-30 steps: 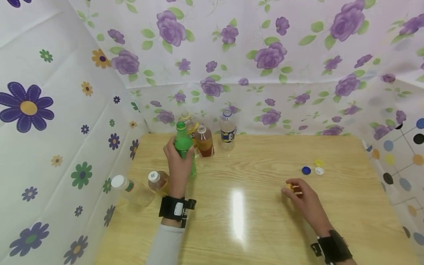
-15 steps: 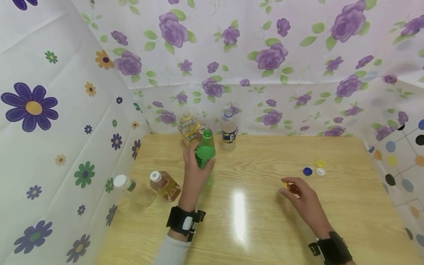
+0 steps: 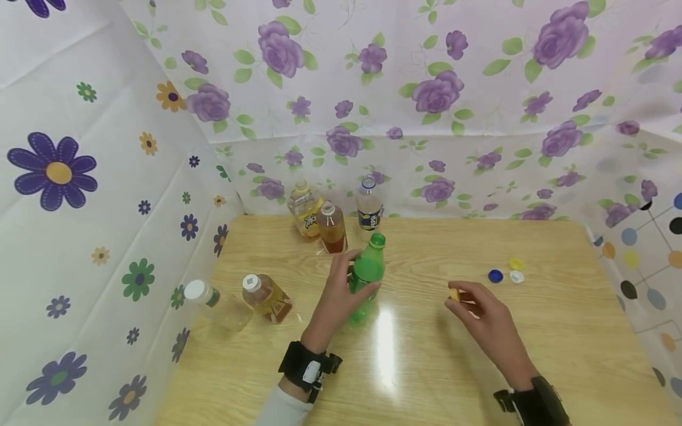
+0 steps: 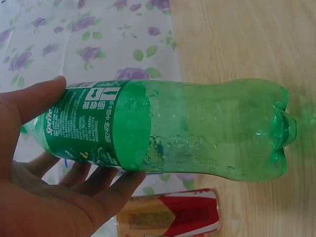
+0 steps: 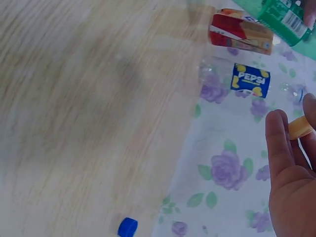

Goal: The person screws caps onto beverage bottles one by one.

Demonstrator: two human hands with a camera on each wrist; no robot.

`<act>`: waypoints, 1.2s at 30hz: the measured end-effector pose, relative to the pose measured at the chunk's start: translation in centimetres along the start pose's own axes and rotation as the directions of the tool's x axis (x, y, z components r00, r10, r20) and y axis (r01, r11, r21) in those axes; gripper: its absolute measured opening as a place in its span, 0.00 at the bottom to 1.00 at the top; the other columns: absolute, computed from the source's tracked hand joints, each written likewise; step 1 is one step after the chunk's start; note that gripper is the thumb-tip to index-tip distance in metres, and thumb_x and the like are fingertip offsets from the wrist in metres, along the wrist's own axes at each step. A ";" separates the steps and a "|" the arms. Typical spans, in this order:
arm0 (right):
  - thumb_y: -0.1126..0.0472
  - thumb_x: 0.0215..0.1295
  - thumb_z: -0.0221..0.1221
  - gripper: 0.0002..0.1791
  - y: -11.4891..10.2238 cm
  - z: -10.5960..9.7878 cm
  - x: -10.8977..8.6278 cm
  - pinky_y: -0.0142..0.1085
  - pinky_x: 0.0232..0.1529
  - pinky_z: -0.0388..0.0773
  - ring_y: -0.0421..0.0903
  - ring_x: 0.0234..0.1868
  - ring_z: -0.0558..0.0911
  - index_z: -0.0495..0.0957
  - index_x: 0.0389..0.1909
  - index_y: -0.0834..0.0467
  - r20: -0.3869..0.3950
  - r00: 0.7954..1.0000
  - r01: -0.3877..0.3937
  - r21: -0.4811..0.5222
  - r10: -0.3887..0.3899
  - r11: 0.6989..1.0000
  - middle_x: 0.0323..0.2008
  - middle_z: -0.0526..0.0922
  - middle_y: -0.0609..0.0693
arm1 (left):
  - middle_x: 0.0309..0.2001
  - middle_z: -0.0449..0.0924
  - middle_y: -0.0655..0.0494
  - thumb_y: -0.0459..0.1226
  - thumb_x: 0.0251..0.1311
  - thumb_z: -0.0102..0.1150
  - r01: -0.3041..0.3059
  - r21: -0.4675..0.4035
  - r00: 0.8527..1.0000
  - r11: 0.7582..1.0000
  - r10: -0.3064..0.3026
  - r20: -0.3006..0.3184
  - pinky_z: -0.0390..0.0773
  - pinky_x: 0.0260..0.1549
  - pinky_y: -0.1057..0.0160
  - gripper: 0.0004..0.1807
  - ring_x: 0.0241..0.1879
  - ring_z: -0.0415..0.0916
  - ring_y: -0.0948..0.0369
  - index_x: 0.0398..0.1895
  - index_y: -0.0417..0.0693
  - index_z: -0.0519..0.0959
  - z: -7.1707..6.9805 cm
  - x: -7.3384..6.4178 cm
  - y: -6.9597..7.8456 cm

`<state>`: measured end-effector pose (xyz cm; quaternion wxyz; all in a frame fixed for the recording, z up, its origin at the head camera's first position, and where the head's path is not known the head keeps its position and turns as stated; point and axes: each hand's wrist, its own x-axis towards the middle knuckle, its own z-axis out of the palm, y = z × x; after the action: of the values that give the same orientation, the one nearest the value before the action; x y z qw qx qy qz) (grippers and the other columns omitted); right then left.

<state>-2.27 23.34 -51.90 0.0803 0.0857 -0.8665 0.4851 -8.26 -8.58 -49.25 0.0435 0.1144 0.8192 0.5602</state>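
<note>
My left hand [image 3: 337, 300] grips a green Sprite bottle [image 3: 369, 267] around its label, over the middle of the table. Its neck shows no cap and leans slightly to the right. In the left wrist view the thumb and fingers wrap the labelled part, and the bottle's clear green lower half [image 4: 212, 131] looks nearly drained, with droplets inside. To the right, my right hand [image 3: 489, 316] pinches a small orange-yellow bottle cap [image 3: 454, 294] between thumb and fingertips, above the table. The right wrist view shows this cap [image 5: 299, 128] edge-on.
At the back stand uncapped bottles: a yellow-labelled one [image 3: 305, 213], one with brown liquid [image 3: 333, 231] and a Pepsi bottle [image 3: 369, 213]. White-capped bottles, one brown [image 3: 266, 299] and one clear [image 3: 224, 307], are front left. Blue [image 3: 495, 276], white [image 3: 516, 277] and yellow [image 3: 516, 264] caps lie right.
My left hand has carried the green bottle to the right and nearer, away from the back bottles. My right hand, with the cap, has shifted slightly left.
</note>
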 end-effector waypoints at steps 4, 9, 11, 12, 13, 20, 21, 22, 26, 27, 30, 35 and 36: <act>0.64 0.71 0.70 0.26 -1.0 0.0 0.1 0.24 0.54 0.78 0.40 0.56 0.81 0.79 0.67 0.44 -0.003 1.000 0.022 0.006 -0.022 1.000 0.60 0.82 0.44 | 0.67 0.64 0.53 0.48 0.68 0.73 -0.033 0.004 0.997 0.999 0.032 0.075 0.77 0.58 0.46 0.42 0.62 0.72 0.53 0.80 0.55 0.62 1.3 -0.8 0.0; 0.65 0.70 0.70 0.25 -2.0 0.1 0.4 0.29 0.56 0.79 0.39 0.58 0.81 0.81 0.65 0.45 0.006 0.998 0.064 0.023 -0.064 0.998 0.60 0.83 0.44 | 0.68 0.64 0.54 0.49 0.69 0.72 -0.079 0.016 0.987 0.997 0.076 0.140 0.76 0.61 0.47 0.41 0.61 0.72 0.56 0.81 0.57 0.63 2.6 -1.5 0.4; 0.66 0.69 0.70 0.25 -2.3 0.0 0.4 0.31 0.57 0.80 0.38 0.59 0.81 0.81 0.64 0.45 0.011 0.997 0.074 0.031 -0.074 0.997 0.60 0.83 0.44 | 0.68 0.65 0.53 0.48 0.68 0.73 -0.092 0.022 0.985 0.995 0.088 0.148 0.76 0.61 0.48 0.42 0.62 0.72 0.56 0.81 0.55 0.63 2.9 -1.7 0.5; 0.66 0.69 0.71 0.25 -2.4 0.0 0.4 0.31 0.57 0.80 0.38 0.59 0.81 0.81 0.64 0.46 0.011 0.997 0.077 0.031 -0.078 0.997 0.60 0.83 0.44 | 0.69 0.65 0.53 0.48 0.68 0.73 -0.098 0.027 0.984 0.995 0.093 0.151 0.76 0.61 0.48 0.42 0.62 0.72 0.56 0.81 0.55 0.63 3.0 -1.8 0.4; 0.67 0.69 0.71 0.25 -2.5 0.0 0.4 0.31 0.57 0.80 0.38 0.59 0.81 0.81 0.63 0.46 0.011 0.997 0.081 0.032 -0.081 0.996 0.60 0.83 0.44 | 0.69 0.64 0.53 0.47 0.68 0.73 -0.100 0.029 0.984 0.995 0.094 0.153 0.76 0.61 0.48 0.42 0.62 0.72 0.56 0.81 0.55 0.63 3.1 -1.8 0.4; 0.71 0.66 0.71 0.28 -3.6 -0.2 0.7 0.29 0.57 0.79 0.42 0.59 0.80 0.80 0.65 0.49 0.026 0.987 0.157 0.023 -0.157 0.987 0.60 0.81 0.46 | 0.69 0.63 0.55 0.47 0.71 0.69 -0.136 0.037 0.975 0.990 0.127 0.183 0.76 0.58 0.52 0.39 0.60 0.71 0.58 0.81 0.61 0.62 4.1 -2.7 -0.1; 0.72 0.66 0.71 0.29 -3.9 -0.3 0.8 0.29 0.57 0.79 0.42 0.59 0.80 0.80 0.66 0.50 0.031 0.984 0.175 0.018 -0.176 0.984 0.61 0.81 0.46 | 0.69 0.63 0.55 0.48 0.72 0.68 -0.148 0.040 0.971 0.988 0.137 0.194 0.76 0.57 0.53 0.39 0.60 0.71 0.59 0.82 0.60 0.61 4.3 -2.9 -0.2; 0.72 0.67 0.70 0.29 -4.2 -0.4 0.9 0.31 0.57 0.79 0.42 0.60 0.80 0.79 0.67 0.50 0.038 0.981 0.189 0.018 -0.190 0.982 0.61 0.81 0.45 | 0.69 0.63 0.55 0.47 0.73 0.66 -0.158 0.039 0.967 0.987 0.147 0.209 0.76 0.57 0.54 0.39 0.60 0.71 0.59 0.82 0.60 0.61 4.6 -3.1 -0.4; 0.71 0.69 0.69 0.31 -5.3 -0.8 1.3 0.33 0.59 0.79 0.43 0.62 0.80 0.77 0.70 0.49 0.075 0.971 0.228 0.012 -0.229 0.974 0.63 0.79 0.44 | 0.70 0.62 0.56 0.44 0.74 0.65 -0.203 0.021 0.950 0.979 0.192 0.245 0.76 0.57 0.56 0.38 0.61 0.70 0.60 0.83 0.60 0.60 5.6 -3.8 -0.7; 0.71 0.69 0.68 0.31 -5.5 -0.9 1.3 0.33 0.59 0.79 0.44 0.62 0.79 0.77 0.70 0.48 0.087 0.968 0.234 0.009 -0.234 0.972 0.63 0.79 0.44 | 0.70 0.62 0.55 0.43 0.74 0.65 -0.213 0.018 0.948 0.977 0.202 0.248 0.76 0.57 0.56 0.38 0.61 0.70 0.60 0.83 0.60 0.60 5.8 -3.9 -0.7; 0.71 0.69 0.68 0.32 -6.1 -1.3 1.3 0.31 0.59 0.78 0.44 0.63 0.79 0.76 0.71 0.47 0.125 0.960 0.255 -0.011 -0.252 0.967 0.64 0.78 0.43 | 0.70 0.62 0.54 0.40 0.73 0.67 -0.242 0.006 0.940 0.970 0.233 0.248 0.76 0.57 0.56 0.39 0.61 0.70 0.59 0.82 0.60 0.61 6.0 -4.1 -0.6; 0.74 0.64 0.71 0.35 -6.9 -2.5 1.6 0.28 0.54 0.80 0.43 0.59 0.81 0.78 0.70 0.49 0.188 0.921 0.351 -0.025 -0.340 0.936 0.64 0.79 0.44 | 0.71 0.61 0.55 0.39 0.72 0.68 -0.264 -0.028 0.925 0.964 0.262 0.274 0.76 0.59 0.55 0.39 0.63 0.69 0.59 0.81 0.61 0.61 5.9 -4.0 -0.5; 0.75 0.62 0.72 0.36 -7.0 -2.7 1.7 0.28 0.53 0.80 0.43 0.59 0.82 0.78 0.70 0.49 0.201 0.909 0.376 -0.017 -0.365 0.926 0.64 0.80 0.45 | 0.71 0.61 0.55 0.39 0.72 0.68 -0.267 -0.039 0.922 0.963 0.267 0.280 0.76 0.60 0.55 0.39 0.64 0.69 0.59 0.81 0.60 0.61 5.8 -3.9 -0.5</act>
<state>-2.15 21.94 -44.34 0.0883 0.2933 -0.8512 0.4262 -3.36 -4.40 -52.12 0.0836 0.3038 0.7812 0.5389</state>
